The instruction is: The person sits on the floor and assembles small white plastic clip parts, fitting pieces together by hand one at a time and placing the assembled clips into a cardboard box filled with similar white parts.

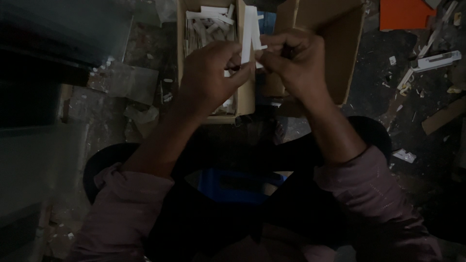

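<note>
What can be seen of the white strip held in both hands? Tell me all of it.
The strip is a long, flat, narrow white piece, plastic by its look, though the dim light leaves that unsure. It stands nearly upright in the picture, its upper end over the open box of similar white pieces. The left hand and right hand pinch its lower part from either side. A short white stub juts out to the right beside the right fingers. Its lower end is hidden by the hands.

A dark, littered floor (374, 63) is carrying everything: a box (245, 99) of white strips sitting at top centre, a second box (340, 43) lying beside it, an orange sheet (403, 13) at upper right, and scraps (405, 155) lying scattered at right.
</note>
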Action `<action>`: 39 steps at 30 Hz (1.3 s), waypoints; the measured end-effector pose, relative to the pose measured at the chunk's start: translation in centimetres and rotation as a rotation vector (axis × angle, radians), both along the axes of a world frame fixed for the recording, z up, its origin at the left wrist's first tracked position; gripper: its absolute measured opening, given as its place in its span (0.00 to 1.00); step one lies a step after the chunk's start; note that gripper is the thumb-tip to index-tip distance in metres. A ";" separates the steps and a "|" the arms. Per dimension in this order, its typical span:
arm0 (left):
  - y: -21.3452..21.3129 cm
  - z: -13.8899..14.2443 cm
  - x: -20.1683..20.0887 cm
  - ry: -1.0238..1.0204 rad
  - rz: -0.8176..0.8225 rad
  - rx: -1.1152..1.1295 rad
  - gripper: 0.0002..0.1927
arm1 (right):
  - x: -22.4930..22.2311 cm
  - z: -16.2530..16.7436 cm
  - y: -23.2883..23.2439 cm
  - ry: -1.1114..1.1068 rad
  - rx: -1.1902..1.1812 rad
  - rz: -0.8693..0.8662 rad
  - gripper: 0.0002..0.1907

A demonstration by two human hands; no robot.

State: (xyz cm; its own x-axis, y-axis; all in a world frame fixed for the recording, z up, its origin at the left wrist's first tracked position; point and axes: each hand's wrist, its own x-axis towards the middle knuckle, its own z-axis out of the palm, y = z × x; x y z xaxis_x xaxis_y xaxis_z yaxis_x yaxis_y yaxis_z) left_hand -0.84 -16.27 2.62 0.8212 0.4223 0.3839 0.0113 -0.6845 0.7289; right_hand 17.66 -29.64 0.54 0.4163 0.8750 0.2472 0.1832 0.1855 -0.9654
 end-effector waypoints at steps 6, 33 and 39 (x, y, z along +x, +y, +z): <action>0.5 -0.6 -0.3 -0.062 -0.042 -0.102 0.18 | -0.4 0.0 0.6 0.035 0.057 0.008 0.06; 2.6 -0.8 0.4 0.010 0.028 -0.195 0.18 | -0.2 2.3 2.1 0.313 0.110 -0.099 0.11; 3.9 -0.5 -0.1 0.016 -0.100 -0.408 0.16 | 0.8 2.5 2.2 0.424 0.102 -0.033 0.13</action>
